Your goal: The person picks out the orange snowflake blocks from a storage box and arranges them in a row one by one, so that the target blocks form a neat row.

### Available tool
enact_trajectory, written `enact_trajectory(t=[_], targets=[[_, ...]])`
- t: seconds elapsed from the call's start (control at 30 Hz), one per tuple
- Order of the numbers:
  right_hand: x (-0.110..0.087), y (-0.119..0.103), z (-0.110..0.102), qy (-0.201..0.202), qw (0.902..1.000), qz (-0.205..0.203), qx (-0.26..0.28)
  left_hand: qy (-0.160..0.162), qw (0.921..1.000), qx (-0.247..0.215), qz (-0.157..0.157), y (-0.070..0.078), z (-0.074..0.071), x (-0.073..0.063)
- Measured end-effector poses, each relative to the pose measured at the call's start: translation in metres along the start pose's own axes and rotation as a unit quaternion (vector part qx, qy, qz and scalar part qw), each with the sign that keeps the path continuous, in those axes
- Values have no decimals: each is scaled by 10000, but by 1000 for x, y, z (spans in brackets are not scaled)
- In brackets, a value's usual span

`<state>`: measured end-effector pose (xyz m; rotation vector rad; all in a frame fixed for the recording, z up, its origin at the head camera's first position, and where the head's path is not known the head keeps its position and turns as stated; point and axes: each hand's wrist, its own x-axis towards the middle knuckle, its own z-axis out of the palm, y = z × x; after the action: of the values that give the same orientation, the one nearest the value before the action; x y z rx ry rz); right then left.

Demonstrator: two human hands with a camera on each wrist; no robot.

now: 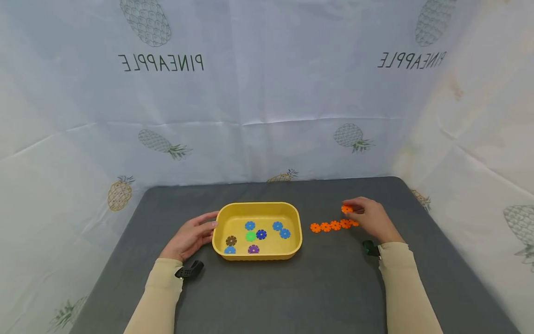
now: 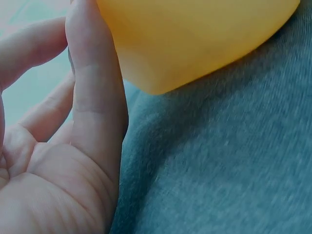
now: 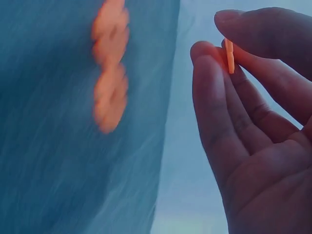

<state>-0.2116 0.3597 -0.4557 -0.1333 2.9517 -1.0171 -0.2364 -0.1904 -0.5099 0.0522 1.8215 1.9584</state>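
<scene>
My right hand point(image 1: 370, 218) pinches an orange notched plastic disc point(image 1: 346, 209) between thumb and fingertips. In the right wrist view the pinched disc point(image 3: 230, 56) shows edge-on. Just below that hand on the table, a row of linked orange discs point(image 1: 335, 225) runs leftward, its right end partly covered by the hand. At the left end of a yellow plastic tray point(image 1: 258, 256), my left hand point(image 1: 189, 236) rests its fairly straight fingers against the outer wall. In the left wrist view the thumb point(image 2: 95, 83) lies beside the tray wall point(image 2: 195, 44).
Inside the tray lie several loose notched discs, among them a green disc point(image 1: 251, 236), a brown disc point(image 1: 231, 240) and a purple disc point(image 1: 253, 249). Tray and row stand on a dark grey table point(image 1: 267, 297). Pineapple-print cloth point(image 1: 267, 93) hangs behind and at both sides.
</scene>
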Motion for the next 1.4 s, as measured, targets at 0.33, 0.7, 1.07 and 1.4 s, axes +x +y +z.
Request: enact_trajectory(t=[0.33,0.7,1.07,1.4], targets=[[-8,24,-11,-98,9992,375,-96,-104,9998,-172,95,2,-10,-12],[-11,32,-7,-178,9969,673,-379,-130,9992,-378,17,5,-16,-19],[-4,30,-2,-191,9976,533,-402,-119,9992,-379,60,6,-17,-22],[-1,35,1,-208,9977,479,-443,-43,9995,-319,-6,6,-15,-22]])
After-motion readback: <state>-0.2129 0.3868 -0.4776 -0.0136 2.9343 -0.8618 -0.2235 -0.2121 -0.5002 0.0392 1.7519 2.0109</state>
